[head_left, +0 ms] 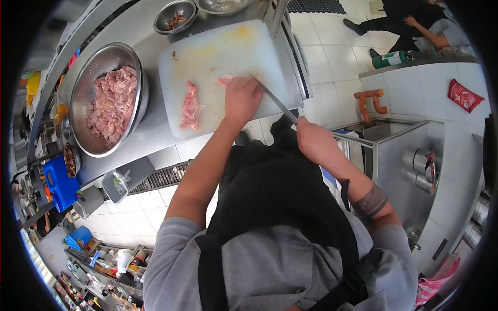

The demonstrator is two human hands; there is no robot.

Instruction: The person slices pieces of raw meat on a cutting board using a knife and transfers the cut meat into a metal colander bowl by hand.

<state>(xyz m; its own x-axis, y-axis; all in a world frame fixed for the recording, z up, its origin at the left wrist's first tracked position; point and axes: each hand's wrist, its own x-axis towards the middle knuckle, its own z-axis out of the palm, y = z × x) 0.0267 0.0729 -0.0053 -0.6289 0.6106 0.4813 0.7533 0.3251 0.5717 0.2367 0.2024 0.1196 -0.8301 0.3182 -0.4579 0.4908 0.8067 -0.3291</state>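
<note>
My right hand (316, 141) is wrapped round the handle of a long knife (279, 103). Its blade slants up and left over the white cutting board (207, 52), the tip just beside my other hand. With curled fingers my left hand (243, 99) presses a piece of raw meat (224, 80) to the board; most of that piece is hidden under the fingers. Left of it on the board lies a longer strip of pale pink raw meat (191, 106). A steel colander (141, 98) heaped with cut raw meat (115, 103) stands left of the board.
Two metal bowls, one with brown scraps (175, 18) and one beside it (224, 5), sit beyond the board. A grey bin (140, 173) stands below the table's edge. Another person (425, 31) is at the upper right, near a green cylinder (390, 59).
</note>
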